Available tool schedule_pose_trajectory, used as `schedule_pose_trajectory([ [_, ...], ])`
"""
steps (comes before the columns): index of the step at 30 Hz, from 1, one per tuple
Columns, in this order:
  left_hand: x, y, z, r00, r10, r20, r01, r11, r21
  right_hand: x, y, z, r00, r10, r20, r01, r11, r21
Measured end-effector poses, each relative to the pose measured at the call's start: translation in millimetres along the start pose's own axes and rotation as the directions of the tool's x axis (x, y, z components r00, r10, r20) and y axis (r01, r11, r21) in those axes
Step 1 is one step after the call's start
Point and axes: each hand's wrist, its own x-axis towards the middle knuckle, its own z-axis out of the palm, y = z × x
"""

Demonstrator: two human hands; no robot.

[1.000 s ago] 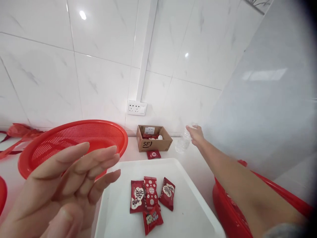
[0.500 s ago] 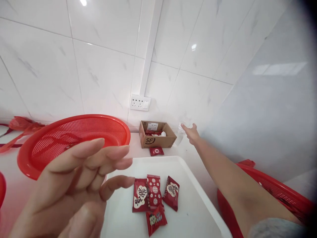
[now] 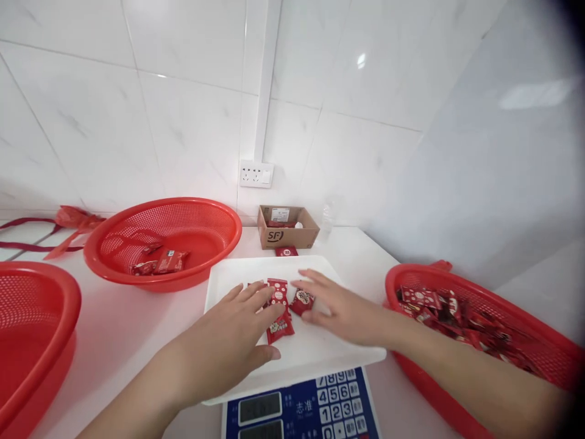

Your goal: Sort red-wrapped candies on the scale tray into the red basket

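Several red candy packets [image 3: 280,311] lie in a cluster on a white tray [image 3: 320,350] that rests on a blue digital scale [image 3: 301,405]. My left hand [image 3: 237,338] lies flat and open over the left packets, fingers spread and touching them. From the right, my right hand [image 3: 336,308] reaches in, open, its fingertips over a packet [image 3: 301,300] at the cluster's right side. Neither hand grips anything.
A red mesh basket [image 3: 525,360] full of candy packets sits at the right. Another red basket [image 3: 137,268] behind the tray holds a few packets; a third [image 3: 36,317] is at the left edge. A cardboard box [image 3: 287,228], a clear bottle [image 3: 326,214] and a wall socket [image 3: 256,174] stand by the tiled wall.
My right hand came back from the bottle by the wall to the tray. My left hand dropped from in front of the camera onto the packets. The view tilted down, showing the scale.
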Motion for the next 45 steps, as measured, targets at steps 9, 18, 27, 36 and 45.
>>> schedule_pose_trajectory([
  [9, 3.8, 8.1, -1.5, 0.996, 0.074, 0.053, -0.068, 0.993, -0.1, -28.7, -15.6, 6.9, 0.981, -0.055, 0.184, 0.083, 0.986, -0.145],
  [18, 7.7, 1.3, -1.7, 0.998, -0.035, 0.05, 0.036, 0.999, -0.018, -10.3, -29.5, 25.3, 0.98, -0.119, 0.157, 0.146, 0.975, -0.169],
  [27, 8.2, -10.0, 7.0, 0.991, -0.117, 0.07, 0.12, 0.992, -0.045, -66.1, -23.8, 11.8, 0.999, 0.047, -0.017, -0.049, 0.979, -0.197],
  [36, 14.8, -12.6, 16.3, 0.981, -0.172, 0.087, 0.174, 0.985, -0.02, -95.3, 1.7, 39.0, 0.917, 0.061, -0.394, -0.045, 0.998, 0.05],
  [45, -12.0, -2.6, 23.1, 0.956, -0.269, -0.115, 0.265, 0.963, -0.052, -131.7, 43.4, -3.5, 0.839, -0.011, -0.544, -0.149, 0.957, -0.249],
])
